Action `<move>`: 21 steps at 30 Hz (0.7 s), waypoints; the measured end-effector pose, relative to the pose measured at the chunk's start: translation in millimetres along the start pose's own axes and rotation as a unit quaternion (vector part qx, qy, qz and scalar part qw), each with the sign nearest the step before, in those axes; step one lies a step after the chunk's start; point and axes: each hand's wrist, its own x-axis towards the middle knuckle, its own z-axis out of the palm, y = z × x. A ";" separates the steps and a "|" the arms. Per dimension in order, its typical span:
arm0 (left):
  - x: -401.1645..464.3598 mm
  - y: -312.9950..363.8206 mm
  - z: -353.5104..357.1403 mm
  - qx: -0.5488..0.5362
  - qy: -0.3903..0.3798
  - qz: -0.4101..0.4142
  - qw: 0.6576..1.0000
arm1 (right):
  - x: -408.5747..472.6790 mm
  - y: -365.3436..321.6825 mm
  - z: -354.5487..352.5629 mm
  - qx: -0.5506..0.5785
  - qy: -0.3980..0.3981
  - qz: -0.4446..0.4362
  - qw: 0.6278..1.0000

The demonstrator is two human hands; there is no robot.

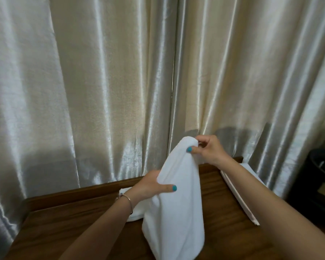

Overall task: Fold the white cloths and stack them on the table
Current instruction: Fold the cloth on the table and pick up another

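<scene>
fingers (192, 149): right hand (211, 152) pinches white cloth (176, 194) top | left hand (150, 186) grips side

There were three white cloths, one held up (176, 194), one lying at the left (137, 211) and one at the right (238, 192), two hands, one wooden table (64, 222) and one bracelet (127, 197).

Wood table (68, 228) w/ folded cloths (238, 194).

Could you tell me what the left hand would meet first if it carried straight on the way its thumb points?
The left hand already grips the hanging white cloth, so it would press into that first.
</scene>
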 end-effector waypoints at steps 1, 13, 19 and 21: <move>-1.4 -5.2 -3.7 0.000 0.000 -0.006 1.000 | 2.5 3.7 -8.0 0.036 0.056 0.015 0.998; 11.0 37.7 -18.7 0.272 0.006 0.137 0.953 | -8.8 20.5 -4.3 -0.044 -0.215 0.001 0.976; 8.6 71.2 -41.8 0.215 0.033 0.153 0.964 | -0.1 -15.4 5.3 -0.073 -0.271 -0.035 0.959; 5.9 70.2 -52.9 0.203 0.044 0.148 0.967 | 4.4 -10.4 4.1 -0.135 -0.283 -0.023 0.949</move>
